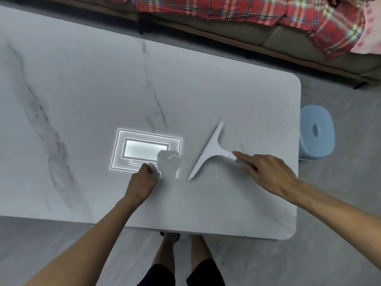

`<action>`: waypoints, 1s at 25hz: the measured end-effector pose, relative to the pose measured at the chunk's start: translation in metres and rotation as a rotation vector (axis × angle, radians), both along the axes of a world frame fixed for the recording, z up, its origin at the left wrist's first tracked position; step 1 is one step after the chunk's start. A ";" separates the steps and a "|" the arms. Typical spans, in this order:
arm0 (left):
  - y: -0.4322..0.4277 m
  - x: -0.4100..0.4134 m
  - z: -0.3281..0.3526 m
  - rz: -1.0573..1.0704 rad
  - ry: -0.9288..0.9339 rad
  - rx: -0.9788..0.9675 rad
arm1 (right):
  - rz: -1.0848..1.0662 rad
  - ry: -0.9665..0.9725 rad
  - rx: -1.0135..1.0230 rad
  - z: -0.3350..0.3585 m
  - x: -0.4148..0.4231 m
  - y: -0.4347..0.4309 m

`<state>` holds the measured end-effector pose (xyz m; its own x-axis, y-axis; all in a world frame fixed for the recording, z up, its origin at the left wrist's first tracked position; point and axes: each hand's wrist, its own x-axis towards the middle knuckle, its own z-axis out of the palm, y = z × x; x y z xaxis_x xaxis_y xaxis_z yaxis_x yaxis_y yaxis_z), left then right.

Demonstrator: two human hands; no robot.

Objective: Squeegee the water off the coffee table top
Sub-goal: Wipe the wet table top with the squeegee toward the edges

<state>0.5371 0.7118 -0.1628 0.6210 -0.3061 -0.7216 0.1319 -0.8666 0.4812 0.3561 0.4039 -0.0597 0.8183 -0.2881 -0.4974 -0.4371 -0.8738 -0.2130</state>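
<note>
The right hand (266,174) grips the squeegee (210,151), beside the left hand (142,180).

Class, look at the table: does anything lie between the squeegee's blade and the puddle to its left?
Nothing visible does. Only bare table separates the squeegee, held by the right hand, from the puddle. The left hand rests beyond the puddle, not between.

We are looking through one wide-angle camera worn on the head, facing forward and steeply down at the table (82,89) from its near edge. We are seeing the left hand (142,182) and right hand (266,172) close, mid-frame. Beyond the hands we are catching a sofa (226,30); right of the right hand, a stool (315,133); nearer than them, legs (199,250).
</note>
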 end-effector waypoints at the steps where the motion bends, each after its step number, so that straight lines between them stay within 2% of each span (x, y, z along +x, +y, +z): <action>1: 0.005 0.004 0.000 0.070 -0.036 -0.006 | 0.090 0.001 0.028 0.000 0.009 0.014; 4: 0.033 0.012 0.000 0.216 -0.159 0.030 | 0.461 -0.013 0.119 -0.020 0.043 0.073; 6: 0.056 0.014 0.001 0.280 -0.174 0.078 | 0.690 -0.015 0.174 -0.040 0.068 0.122; 9: 0.085 0.013 0.000 0.347 -0.157 0.158 | 0.872 -0.031 0.206 -0.067 0.098 0.177; 13: 0.093 0.006 -0.008 0.367 -0.084 0.218 | 0.762 -0.122 0.149 -0.090 0.116 0.173; 17: 0.062 -0.003 -0.014 0.239 0.000 0.178 | 0.594 -0.163 0.069 -0.091 0.101 0.116; 21: 0.015 -0.018 -0.018 0.044 -0.009 0.111 | 0.327 -0.092 0.002 -0.079 0.043 0.046; 25: -0.022 -0.032 -0.018 -0.166 0.025 0.110 | 0.179 -0.043 -0.104 -0.063 -0.031 -0.007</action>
<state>0.5053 0.6896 -0.1808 0.5501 -0.3212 -0.7708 -0.0064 -0.9247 0.3807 0.3254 0.3973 -0.1232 0.8811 -0.1839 -0.4358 -0.2650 -0.9550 -0.1328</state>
